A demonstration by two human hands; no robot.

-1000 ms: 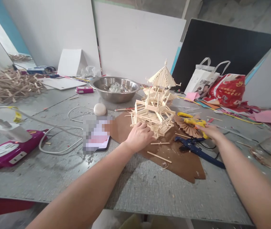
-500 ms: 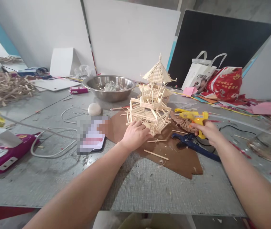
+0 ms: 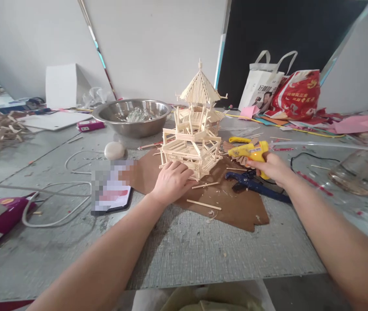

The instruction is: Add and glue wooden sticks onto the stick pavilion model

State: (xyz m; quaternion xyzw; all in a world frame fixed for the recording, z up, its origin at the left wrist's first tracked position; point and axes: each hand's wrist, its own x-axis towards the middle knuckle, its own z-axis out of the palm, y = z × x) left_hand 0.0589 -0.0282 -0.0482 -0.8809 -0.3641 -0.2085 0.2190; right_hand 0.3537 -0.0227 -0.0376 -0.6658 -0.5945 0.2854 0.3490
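A pagoda model [image 3: 192, 149] built of thin wooden sticks stands on a brown sheet [image 3: 235, 211], its pointed roof on top. My left hand [image 3: 173, 180] is closed with curled fingers at the model's lower front edge; the fingertips are partly hidden. In my right hand [image 3: 270, 167] is a yellow hot glue gun [image 3: 251, 150], held by its handle. The gun's nozzle points left, close to the model's right side. Just below the gun lies a blue cutter tool [image 3: 251, 185]. Loose sticks [image 3: 204, 204] lie on the sheet in front of the model.
A steel basin [image 3: 132, 123] stands behind left. Nearer are a white round object [image 3: 114, 150], a phone [image 3: 114, 188] and a purple power strip [image 3: 0, 224] with cables. Bags [image 3: 296, 95], coloured paper and a glass jar [image 3: 355, 168] occupy the right side.
The view has turned slightly right, so the scene sits further left. The glue gun has tilted, its nozzle still toward the model. My left hand stays at the model's base.
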